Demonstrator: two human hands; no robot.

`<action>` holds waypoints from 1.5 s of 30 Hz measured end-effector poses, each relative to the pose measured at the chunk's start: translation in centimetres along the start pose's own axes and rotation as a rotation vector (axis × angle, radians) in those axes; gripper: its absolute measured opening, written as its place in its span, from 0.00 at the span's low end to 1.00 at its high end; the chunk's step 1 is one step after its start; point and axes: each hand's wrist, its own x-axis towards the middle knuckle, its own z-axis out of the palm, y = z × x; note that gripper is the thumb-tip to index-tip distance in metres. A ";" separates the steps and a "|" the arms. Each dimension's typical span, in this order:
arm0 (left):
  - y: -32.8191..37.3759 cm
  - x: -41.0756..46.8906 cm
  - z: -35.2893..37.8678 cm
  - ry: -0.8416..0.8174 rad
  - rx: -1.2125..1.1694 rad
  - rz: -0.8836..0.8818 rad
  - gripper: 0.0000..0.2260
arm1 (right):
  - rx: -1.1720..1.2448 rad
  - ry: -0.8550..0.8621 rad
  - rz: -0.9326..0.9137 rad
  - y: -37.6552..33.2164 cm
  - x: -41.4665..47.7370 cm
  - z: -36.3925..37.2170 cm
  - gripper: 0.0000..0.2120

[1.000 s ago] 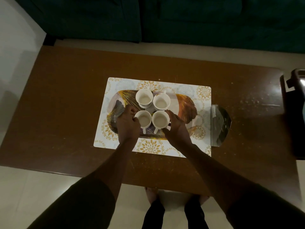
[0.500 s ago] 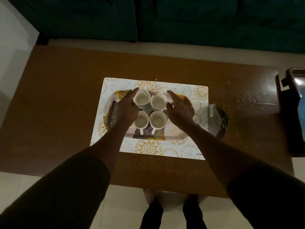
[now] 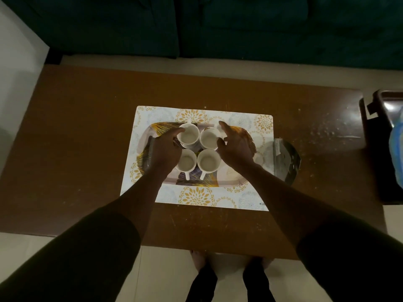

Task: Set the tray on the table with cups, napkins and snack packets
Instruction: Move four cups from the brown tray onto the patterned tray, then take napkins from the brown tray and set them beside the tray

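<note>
Four cups stood on the tray, between open fingers of left hand and right hand. Probably fragile and smooth; better held by the handles.

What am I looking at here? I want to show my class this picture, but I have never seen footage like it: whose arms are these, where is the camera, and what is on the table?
There is no machine here. A person wears a camera on the head, so the view looks down along their own two arms. Below them is a brown table with a patterned placemat on it. On the placemat sits a tray carrying four white cups in a square. The left hand touches the rim of the far left cup; the right hand hovers by the far right cup, fingers spread. Neither hand clearly grips anything. A shiny packet lies right of the tray. No napkins show.
</note>
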 end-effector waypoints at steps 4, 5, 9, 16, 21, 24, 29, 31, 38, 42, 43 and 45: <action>0.7 0.3 -0.6 0.111 -0.011 0.087 0.21 | 0.010 0.055 0.007 -0.2 0.6 -1.9 0.26; 1.1 0.4 -0.6 0.128 0.019 0.082 0.21 | 0.025 0.062 -0.001 -0.2 0.8 -2.7 0.26; 4.0 1.0 0.1 0.136 0.014 0.090 0.19 | 0.034 0.136 -0.017 0.3 1.1 -6.9 0.24; 14.7 0.8 4.1 0.100 -0.010 0.251 0.18 | -0.026 0.237 0.019 4.6 0.7 -15.7 0.21; 23.0 -1.2 10.9 0.006 -0.016 0.350 0.19 | -0.073 0.225 0.012 10.6 -0.7 -22.5 0.17; 28.7 -2.6 16.0 -0.059 -0.009 0.379 0.19 | -0.003 0.349 0.072 15.2 -2.3 -28.5 0.19; 39.3 -4.9 23.9 -0.129 -0.024 0.476 0.20 | 0.006 0.506 0.212 24.5 -5.9 -37.9 0.15; 43.1 -6.2 27.4 -0.198 -0.046 0.513 0.20 | 0.002 0.548 0.286 28.5 -7.7 -40.9 0.16; 50.3 -11.5 37.8 -0.394 -0.095 0.612 0.17 | 0.059 0.525 0.645 41.9 -14.3 -45.1 0.17; 50.8 -13.1 42.4 -0.599 -0.069 0.519 0.20 | 0.036 0.489 0.772 46.6 -15.5 -45.2 0.17; 50.9 -13.4 43.4 -0.642 -0.080 0.470 0.21 | 0.042 0.473 0.778 47.4 -15.5 -45.1 0.17; 51.2 -13.9 45.4 -0.698 -0.105 0.371 0.21 | 0.049 0.442 0.769 48.8 -15.3 -44.8 0.18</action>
